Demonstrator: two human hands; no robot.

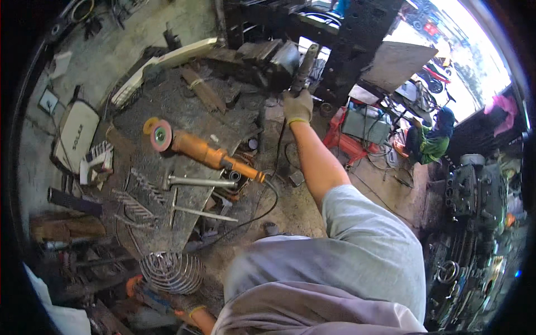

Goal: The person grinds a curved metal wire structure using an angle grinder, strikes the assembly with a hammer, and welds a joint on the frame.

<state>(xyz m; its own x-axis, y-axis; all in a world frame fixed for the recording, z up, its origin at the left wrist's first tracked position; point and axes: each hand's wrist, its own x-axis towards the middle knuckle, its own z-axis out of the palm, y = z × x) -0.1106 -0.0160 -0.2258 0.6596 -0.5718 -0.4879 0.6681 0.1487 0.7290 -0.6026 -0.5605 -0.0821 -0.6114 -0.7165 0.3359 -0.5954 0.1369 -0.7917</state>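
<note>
My right hand (298, 106), in a pale work glove, is stretched out past the bench. Its fingers close round the lower end of a dark, rod-shaped metal part (305, 68), which points up and away. At the lower left is my gloved left hand (187, 308), low beside a blue and orange tool (149, 297). Shadow hides its fingers, so its grip is unclear. A round wire guard (171, 272) lies just above that hand. On the metal bench (184, 142) rests an orange angle grinder (201, 151) with a round disc, its cable trailing off the edge.
A metal-handled hammer (201, 182) and a T-shaped bar (204, 212) lie near the bench's front edge. Dark steel uprights (357, 44) stand beyond my right hand. Farther right, a person (432, 137) in green crouches by a grey box (365, 124). Machinery (477, 192) lines the right side.
</note>
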